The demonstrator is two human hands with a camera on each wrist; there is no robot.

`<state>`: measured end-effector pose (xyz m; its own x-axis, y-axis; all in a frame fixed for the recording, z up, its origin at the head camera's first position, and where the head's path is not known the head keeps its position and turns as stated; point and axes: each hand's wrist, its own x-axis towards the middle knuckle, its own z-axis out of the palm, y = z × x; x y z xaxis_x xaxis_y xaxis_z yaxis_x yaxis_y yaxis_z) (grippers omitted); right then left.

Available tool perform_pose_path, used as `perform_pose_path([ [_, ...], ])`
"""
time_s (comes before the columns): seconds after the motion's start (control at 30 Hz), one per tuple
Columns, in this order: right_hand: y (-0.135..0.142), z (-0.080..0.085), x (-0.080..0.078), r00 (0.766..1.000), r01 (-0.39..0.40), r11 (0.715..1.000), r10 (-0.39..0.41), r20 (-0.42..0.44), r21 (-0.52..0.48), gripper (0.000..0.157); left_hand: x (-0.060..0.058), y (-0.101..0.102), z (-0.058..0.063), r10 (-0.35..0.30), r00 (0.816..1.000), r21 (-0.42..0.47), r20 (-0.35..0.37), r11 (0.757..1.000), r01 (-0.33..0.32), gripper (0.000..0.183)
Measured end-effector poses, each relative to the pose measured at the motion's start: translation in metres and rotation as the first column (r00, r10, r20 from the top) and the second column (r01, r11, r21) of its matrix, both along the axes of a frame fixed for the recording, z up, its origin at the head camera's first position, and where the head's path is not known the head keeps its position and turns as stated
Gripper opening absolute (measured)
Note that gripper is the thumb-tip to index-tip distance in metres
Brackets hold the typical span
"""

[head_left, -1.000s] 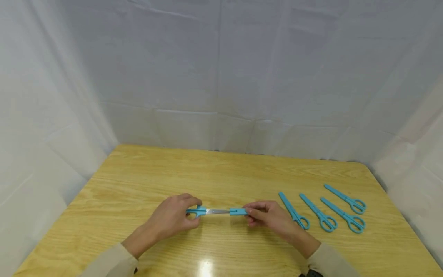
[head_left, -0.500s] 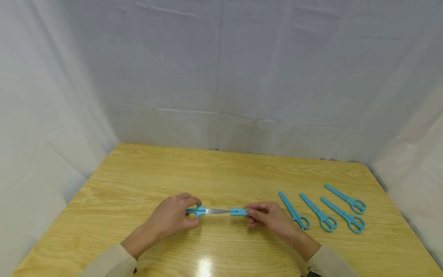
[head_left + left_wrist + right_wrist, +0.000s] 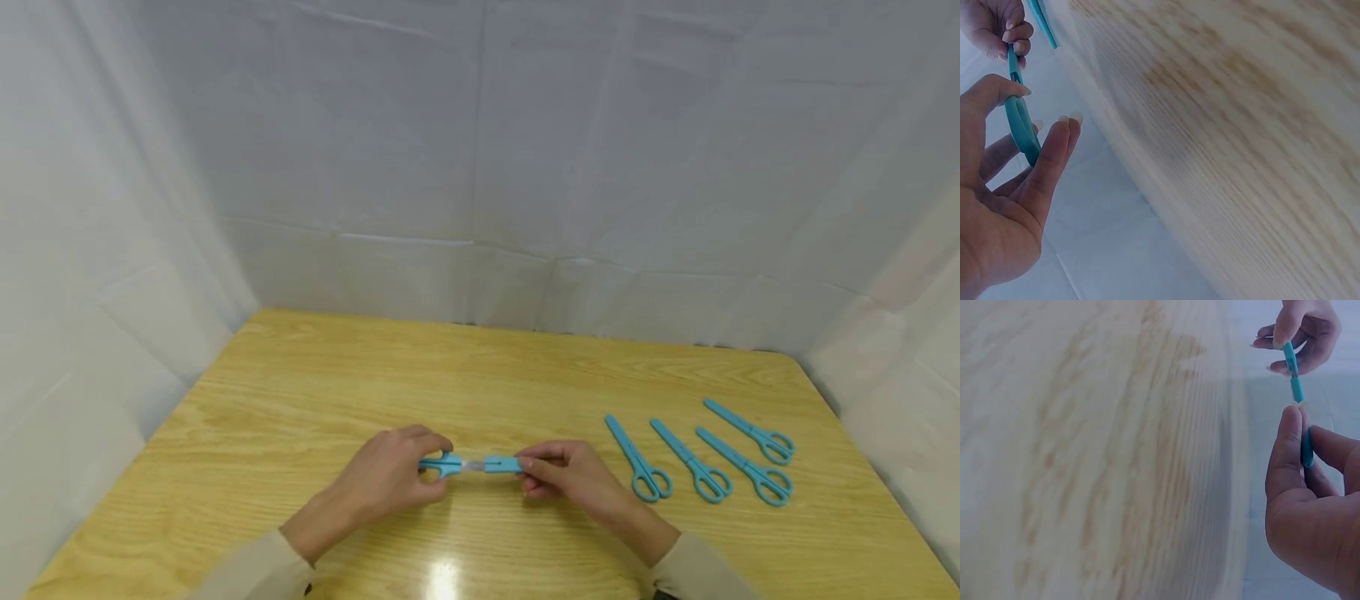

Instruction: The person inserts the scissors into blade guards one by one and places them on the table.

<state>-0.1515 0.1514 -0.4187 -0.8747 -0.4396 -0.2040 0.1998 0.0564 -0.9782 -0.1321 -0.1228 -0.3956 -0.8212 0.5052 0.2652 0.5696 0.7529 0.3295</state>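
Above the table my left hand [image 3: 393,473] grips a pair of scissors [image 3: 447,464] by its blue handles, blades pointing right. My right hand [image 3: 573,479] pinches a blue blade cover [image 3: 502,464] between thumb and fingers, its slotted end facing left. Most of the blades sit inside the cover; a short stretch of bare metal shows between cover and handles. In the left wrist view the handle [image 3: 1022,128] lies between thumb and fingers. The right wrist view shows the cover's closed end [image 3: 1307,450] within the right hand's fingers.
On the right of the wooden table [image 3: 337,375] lie several blue scissors with covered blades, the closest pair [image 3: 637,458] just beside my right hand. White sheeting [image 3: 480,167] hangs behind the table and at both sides.
The scissors have moved right and the cover slightly left, so much less bare blade shows between them. Both hands have come closer together.
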Motion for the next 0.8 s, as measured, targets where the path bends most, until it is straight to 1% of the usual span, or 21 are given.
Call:
perform_pose_path([
  [0.23,-0.003,0.000,0.000,1.000,0.004,1.000,-0.003,0.029,-0.018,0.032,-0.001,0.007,0.000,0.010,0.999,-0.024,-0.040,1.000,-0.011,0.032],
  [0.33,-0.002,0.000,0.001,0.999,-0.002,1.000,0.002,0.032,-0.018,0.032,-0.001,0.008,0.000,0.013,0.999,-0.026,-0.037,1.000,-0.014,0.032],
  [0.67,-0.001,0.001,0.005,1.000,-0.004,1.000,0.005,-0.023,0.014,0.032,-0.003,0.011,0.000,0.016,0.999,-0.026,-0.046,1.000,-0.017,0.029],
  [0.8,-0.001,0.001,0.006,0.999,0.010,1.000,-0.009,-0.034,0.018,0.033,-0.001,0.012,0.000,-0.003,0.998,-0.022,-0.069,1.000,0.002,0.027],
])
